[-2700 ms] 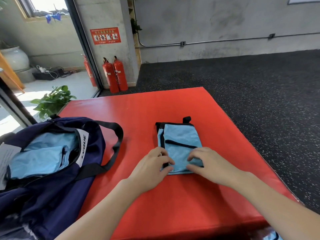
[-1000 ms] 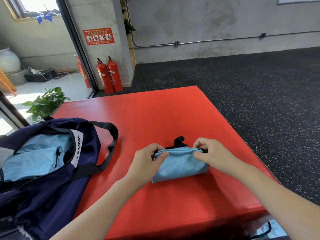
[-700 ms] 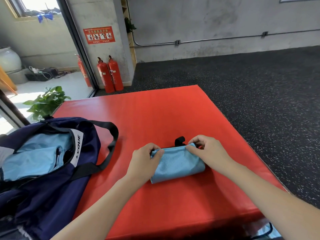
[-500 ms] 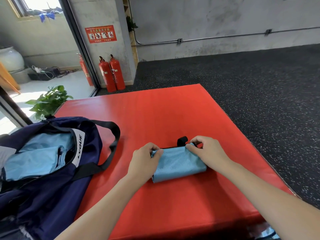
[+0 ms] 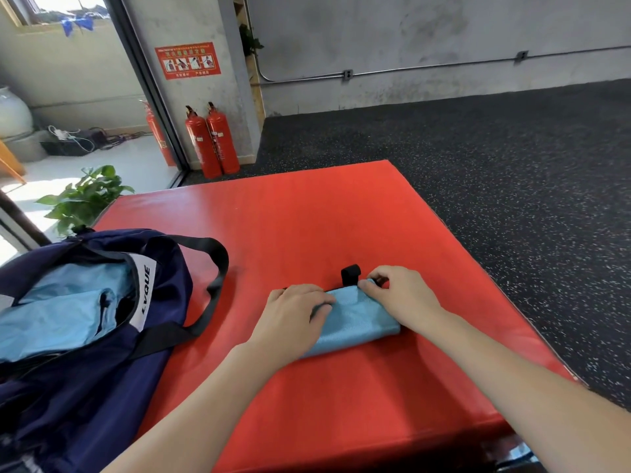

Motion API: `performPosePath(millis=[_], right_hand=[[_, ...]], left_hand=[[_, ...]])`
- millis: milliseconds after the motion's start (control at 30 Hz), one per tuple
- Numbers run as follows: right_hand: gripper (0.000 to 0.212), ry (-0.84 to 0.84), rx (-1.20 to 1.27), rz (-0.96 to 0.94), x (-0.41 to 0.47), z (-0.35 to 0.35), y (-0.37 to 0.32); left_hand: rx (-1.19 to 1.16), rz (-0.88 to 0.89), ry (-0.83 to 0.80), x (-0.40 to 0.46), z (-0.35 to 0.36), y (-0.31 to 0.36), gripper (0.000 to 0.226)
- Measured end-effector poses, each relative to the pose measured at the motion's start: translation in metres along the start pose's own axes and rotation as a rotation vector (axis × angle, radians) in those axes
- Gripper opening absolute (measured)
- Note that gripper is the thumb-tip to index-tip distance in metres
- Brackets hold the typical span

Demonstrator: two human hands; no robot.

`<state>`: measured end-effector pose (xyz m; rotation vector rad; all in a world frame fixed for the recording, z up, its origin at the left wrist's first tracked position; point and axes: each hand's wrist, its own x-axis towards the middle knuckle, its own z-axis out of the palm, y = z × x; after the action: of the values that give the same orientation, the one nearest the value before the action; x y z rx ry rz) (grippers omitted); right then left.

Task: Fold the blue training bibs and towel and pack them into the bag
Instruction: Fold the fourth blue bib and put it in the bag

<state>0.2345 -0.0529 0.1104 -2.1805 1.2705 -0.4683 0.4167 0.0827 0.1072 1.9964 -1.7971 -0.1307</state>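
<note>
A folded blue bib (image 5: 355,319) lies on a red mat (image 5: 307,227), with a small black loop (image 5: 350,274) standing up at its far edge. The left hand (image 5: 290,322) lies over the bib's left end, fingers curled onto the cloth, while the right hand (image 5: 399,298) pinches the far right corner beside the loop. At the mat's left edge sits an open navy bag (image 5: 85,370) with a white label, light blue cloth (image 5: 58,312) showing inside, and a black strap (image 5: 211,278) trailing onto the mat. Two red fire extinguishers (image 5: 211,141) stand against a concrete pillar (image 5: 191,46) beyond, with a green plant (image 5: 85,196) further left.
</note>
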Motion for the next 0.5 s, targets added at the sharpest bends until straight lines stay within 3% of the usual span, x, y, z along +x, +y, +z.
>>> performPosePath(millis=[200,500], right_hand=[[0.042,0.040,0.019,0.058,-0.004,0.002,-0.001],[0.052,-0.182,0.094,0.111,-0.020,0.011,-0.022]], left_hand=[[0.323,-0.281,-0.052,-0.008,-0.014,0.020,0.026],[0.225,-0.418,-0.104,-0.015,-0.014,0.029,0.043]])
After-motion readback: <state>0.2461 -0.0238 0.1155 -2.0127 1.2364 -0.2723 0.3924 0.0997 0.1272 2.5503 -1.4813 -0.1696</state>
